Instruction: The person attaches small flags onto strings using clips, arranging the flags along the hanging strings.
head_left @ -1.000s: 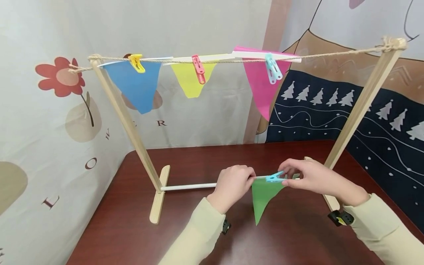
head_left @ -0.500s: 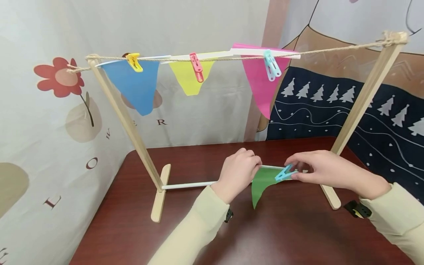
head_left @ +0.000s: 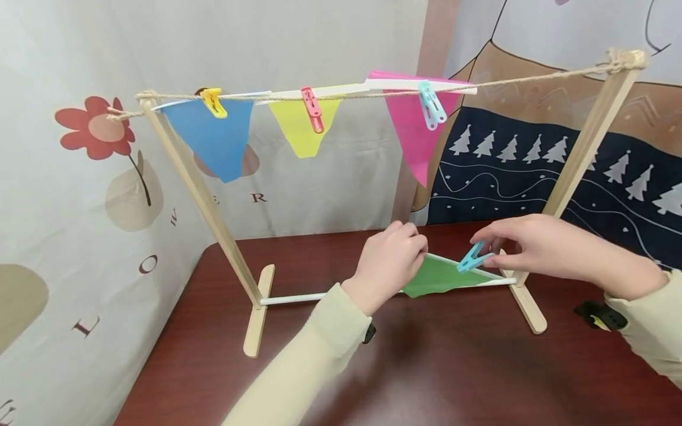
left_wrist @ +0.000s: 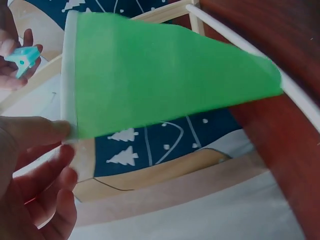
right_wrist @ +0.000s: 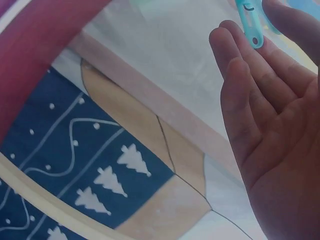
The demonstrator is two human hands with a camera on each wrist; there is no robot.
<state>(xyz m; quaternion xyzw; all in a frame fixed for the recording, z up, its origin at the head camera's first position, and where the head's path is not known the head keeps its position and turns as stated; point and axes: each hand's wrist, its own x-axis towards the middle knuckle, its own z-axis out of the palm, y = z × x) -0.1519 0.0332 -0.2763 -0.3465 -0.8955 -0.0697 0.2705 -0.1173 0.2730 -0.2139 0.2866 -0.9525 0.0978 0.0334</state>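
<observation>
My left hand (head_left: 386, 263) pinches one end of the white-edged top of a green pennant (left_wrist: 155, 75). In the left wrist view the thumb lies over that white edge (left_wrist: 69, 65). The pennant's tip reaches the white crossbar (head_left: 295, 299). My right hand (head_left: 538, 245) pinches a light blue clothespin (head_left: 473, 258) by its handles, just right of the pennant in the head view. In the right wrist view the clothespin (right_wrist: 251, 30) sits between thumb and fingers.
A rope (head_left: 533, 80) runs between two wooden posts (head_left: 199, 201). From it hang blue (head_left: 210, 139), yellow (head_left: 298, 127) and pink (head_left: 415, 133) pennants, held by yellow (head_left: 215, 103), red (head_left: 311, 109) and light blue (head_left: 431, 105) clothespins. The posts' feet (head_left: 259, 310) stand on the dark red table (head_left: 426, 367).
Both hands have risen away from the table, the right one also moving rightward. The green pennant has gone up with my left hand, and its tip has swung from hanging down toward the crossbar.
</observation>
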